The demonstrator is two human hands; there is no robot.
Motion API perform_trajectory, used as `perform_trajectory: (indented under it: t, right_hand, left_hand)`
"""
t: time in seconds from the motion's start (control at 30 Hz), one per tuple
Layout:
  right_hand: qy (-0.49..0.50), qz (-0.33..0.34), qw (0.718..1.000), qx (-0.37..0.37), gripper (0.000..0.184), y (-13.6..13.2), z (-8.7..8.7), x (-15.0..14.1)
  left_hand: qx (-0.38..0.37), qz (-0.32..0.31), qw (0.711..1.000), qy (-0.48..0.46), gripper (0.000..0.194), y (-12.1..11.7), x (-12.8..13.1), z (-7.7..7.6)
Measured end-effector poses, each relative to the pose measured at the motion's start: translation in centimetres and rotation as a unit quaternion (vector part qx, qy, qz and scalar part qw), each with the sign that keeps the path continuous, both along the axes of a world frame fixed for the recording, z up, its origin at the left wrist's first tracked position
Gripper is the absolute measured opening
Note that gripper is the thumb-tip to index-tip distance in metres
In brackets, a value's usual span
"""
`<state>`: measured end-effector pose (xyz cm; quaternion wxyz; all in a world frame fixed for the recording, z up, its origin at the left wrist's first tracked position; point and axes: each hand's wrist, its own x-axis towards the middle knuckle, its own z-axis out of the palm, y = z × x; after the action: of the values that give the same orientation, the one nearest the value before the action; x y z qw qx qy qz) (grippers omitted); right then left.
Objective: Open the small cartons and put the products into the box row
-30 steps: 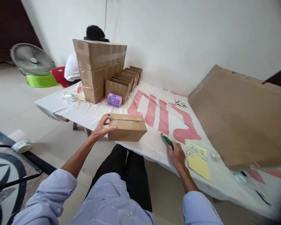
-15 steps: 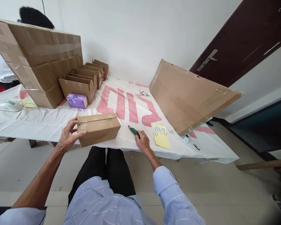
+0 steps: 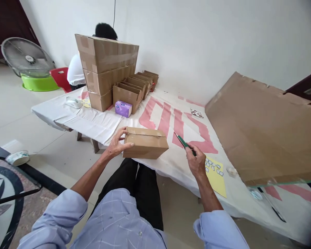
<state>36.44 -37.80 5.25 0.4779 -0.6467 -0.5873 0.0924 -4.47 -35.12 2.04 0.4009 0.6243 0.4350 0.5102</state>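
Observation:
A small closed cardboard box (image 3: 146, 148) rests at the table's front edge, with a seam along its top. My left hand (image 3: 118, 143) grips the box's left end, thumb on the near side and fingers at the back corner. In my right hand (image 3: 196, 159) is a green utility knife (image 3: 182, 141), its tip pointing up and left, a little above the cloth and apart from the box. A yellow sheet (image 3: 216, 180) with small outlined stickers lies beside my right wrist, partly covered by it.
Stacked cardboard boxes (image 3: 101, 81) and a row of open cartons (image 3: 126, 95) stand back left, with a purple tissue pack (image 3: 123, 109) in front. A large cardboard panel (image 3: 261, 135) leans at right. Another person (image 3: 76, 71) sits behind the stack; a fan (image 3: 28, 57) stands far left.
My view has swung left, bringing the fan and floor into sight. The right hand has lifted the utility knife up from near the cloth. The left hand stays on the box.

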Motion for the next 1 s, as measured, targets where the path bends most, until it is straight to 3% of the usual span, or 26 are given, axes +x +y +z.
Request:
perform_trajectory:
  t: [0.13, 0.23, 0.53, 1.0]
  right_hand:
    - [0.019, 0.106, 0.994, -0.005, 0.044, 0.7, 4.8, -4.7]
    - [0.006, 0.170, 0.985, -0.021, 0.041, 1.3, 6.5, -7.6]
    - [-0.036, 0.251, 0.961, -0.110, 0.051, 2.6, 8.0, -11.0]
    - [-0.046, 0.293, 0.950, -0.096, 0.050, 3.3, 9.5, -12.6]
  left_hand:
    - [0.003, 0.003, 1.000, -0.009, 0.059, -0.1, 0.3, -0.3]
    - [0.008, 0.009, 1.000, -0.017, 0.057, 0.0, 1.0, -0.7]
    - [0.036, 0.019, 0.998, -0.036, 0.054, 0.1, 2.1, -1.8]
    - [0.028, 0.014, 0.999, -0.039, 0.057, -0.3, 2.0, -1.8]
